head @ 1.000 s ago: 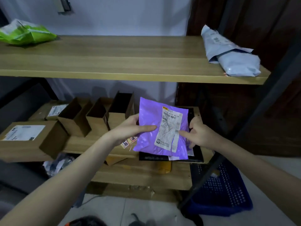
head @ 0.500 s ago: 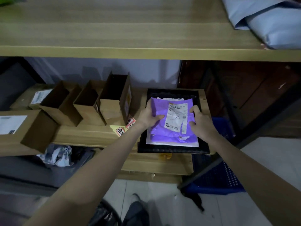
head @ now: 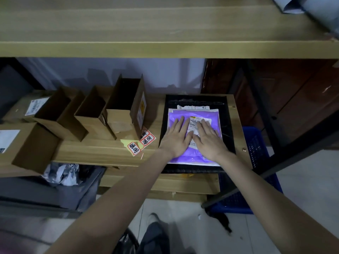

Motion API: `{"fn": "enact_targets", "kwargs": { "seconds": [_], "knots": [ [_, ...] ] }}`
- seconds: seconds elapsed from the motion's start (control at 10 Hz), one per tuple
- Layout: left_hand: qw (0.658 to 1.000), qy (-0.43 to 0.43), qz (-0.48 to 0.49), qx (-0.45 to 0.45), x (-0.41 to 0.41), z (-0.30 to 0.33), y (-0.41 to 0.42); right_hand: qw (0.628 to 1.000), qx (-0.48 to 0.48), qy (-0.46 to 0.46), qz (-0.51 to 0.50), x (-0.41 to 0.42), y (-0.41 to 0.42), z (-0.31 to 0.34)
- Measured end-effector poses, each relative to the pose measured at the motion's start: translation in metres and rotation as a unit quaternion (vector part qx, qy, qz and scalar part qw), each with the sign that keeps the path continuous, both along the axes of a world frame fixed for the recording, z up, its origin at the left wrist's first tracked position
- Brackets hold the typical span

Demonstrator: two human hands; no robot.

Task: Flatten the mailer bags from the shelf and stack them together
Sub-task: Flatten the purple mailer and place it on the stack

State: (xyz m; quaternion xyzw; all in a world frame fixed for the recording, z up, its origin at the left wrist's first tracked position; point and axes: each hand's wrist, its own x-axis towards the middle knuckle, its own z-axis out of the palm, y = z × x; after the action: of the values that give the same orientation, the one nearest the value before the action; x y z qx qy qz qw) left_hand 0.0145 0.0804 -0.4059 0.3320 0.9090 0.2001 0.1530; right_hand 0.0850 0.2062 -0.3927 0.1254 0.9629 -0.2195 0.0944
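At the right end of the lower shelf [head: 102,153], the purple mailer bag [head: 194,154] is pressed atop the stack by left hand [head: 177,138] and right hand [head: 208,140], fingers flat; smoothing is best done outward.

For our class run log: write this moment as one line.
step: flattening | both hands: left, right pressing purple mailer | on: stack, black mailer lowest

wooden shelves [head: 165,50] | pale wall [head: 110,74] behind | tiled floor [head: 302,180] | dim light
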Motion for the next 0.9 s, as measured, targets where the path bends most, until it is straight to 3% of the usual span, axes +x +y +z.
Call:
{"fn": "enact_targets", "kwargs": {
  "seconds": [0.3,0.7,0.9],
  "knots": [
    [1.000,-0.012,-0.011,-0.021,-0.0029,-0.0058,-0.0004,0.999,-0.014,-0.030,0.021,0.0042,0.0048,-0.0167],
    [0.994,-0.104,-0.004,0.018,-0.0067,-0.0075,-0.0009,0.996,-0.048,-0.068,0.031,-0.0023,0.0092,-0.0184],
    [0.998,-0.055,-0.025,-0.025,-0.0090,-0.0081,-0.0027,0.996,-0.049,-0.065,0.035,-0.0032,0.0111,-0.0164]
  ]
}}
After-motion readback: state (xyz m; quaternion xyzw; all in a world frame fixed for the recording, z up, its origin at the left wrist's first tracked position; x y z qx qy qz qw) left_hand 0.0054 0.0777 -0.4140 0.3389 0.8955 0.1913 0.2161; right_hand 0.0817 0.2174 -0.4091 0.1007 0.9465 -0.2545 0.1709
